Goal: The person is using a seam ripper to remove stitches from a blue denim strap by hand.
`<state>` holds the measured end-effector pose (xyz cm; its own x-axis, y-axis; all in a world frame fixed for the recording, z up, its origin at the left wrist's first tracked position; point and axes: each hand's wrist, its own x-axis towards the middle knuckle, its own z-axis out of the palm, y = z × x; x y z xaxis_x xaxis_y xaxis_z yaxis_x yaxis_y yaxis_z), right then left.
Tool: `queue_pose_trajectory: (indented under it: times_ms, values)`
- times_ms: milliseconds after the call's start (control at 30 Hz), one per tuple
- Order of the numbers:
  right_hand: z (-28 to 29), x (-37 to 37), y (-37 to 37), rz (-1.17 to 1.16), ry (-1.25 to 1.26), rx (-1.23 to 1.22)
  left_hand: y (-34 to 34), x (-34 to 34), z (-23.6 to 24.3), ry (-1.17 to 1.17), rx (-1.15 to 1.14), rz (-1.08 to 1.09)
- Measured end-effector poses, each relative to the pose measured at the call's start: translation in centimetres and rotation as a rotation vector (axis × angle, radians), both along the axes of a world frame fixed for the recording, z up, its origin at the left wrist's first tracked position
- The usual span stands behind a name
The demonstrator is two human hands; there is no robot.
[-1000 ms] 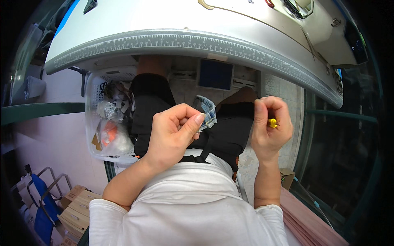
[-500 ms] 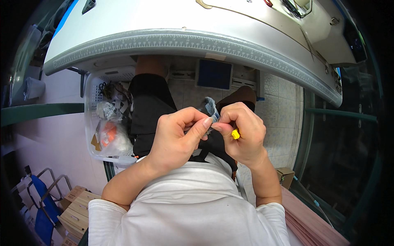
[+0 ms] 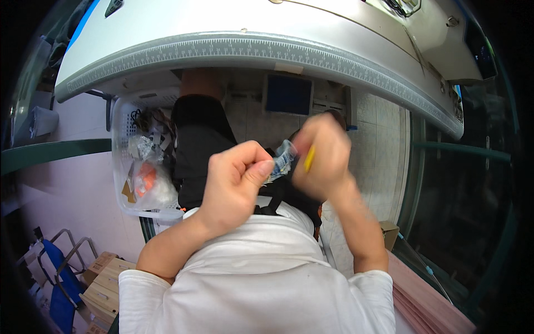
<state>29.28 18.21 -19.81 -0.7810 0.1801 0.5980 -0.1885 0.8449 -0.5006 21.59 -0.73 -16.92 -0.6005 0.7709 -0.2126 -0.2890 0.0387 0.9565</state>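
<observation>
My left hand (image 3: 236,181) is closed, thumb against curled fingers, pinching a small crumpled piece of blue denim-like fabric (image 3: 284,157) above my lap. The piece sticks out to the right of the fingertips, its edge looking pale and frayed. Just beyond it, my right hand (image 3: 324,158) is raised and smeared by motion. A small yellow tool (image 3: 310,159) shows at its curled fingers; most of it is hidden, so its kind is unclear. I cannot tell whether the right fingertips touch the fabric.
A white worktable with a grey ruler-marked edge (image 3: 245,50) spans the front, with a white machine (image 3: 439,39) at its right. Beside my left leg stands a white plastic basket (image 3: 118,172) with plastic bags and scraps. Wooden drawers (image 3: 108,284) stand lower left.
My right hand has moved away from the left fingertips, upward and slightly right, with the yellow tool turning in it. More of the fabric shows. The left hand has shifted slightly left.
</observation>
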Motion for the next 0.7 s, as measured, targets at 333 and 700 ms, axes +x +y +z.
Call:
queue_pose_trajectory:
  times_ms: [333, 700]
  values:
    - [0.1, 2.1, -0.1, 0.141, -0.168, -0.782, -0.1, -1.1, -0.2, -0.267, 0.083, -0.004]
    - [3.6, 1.5, -1.8, 0.157, -0.029, -0.172, -0.7, -1.5, 0.7, 1.019, -0.052, 0.071]
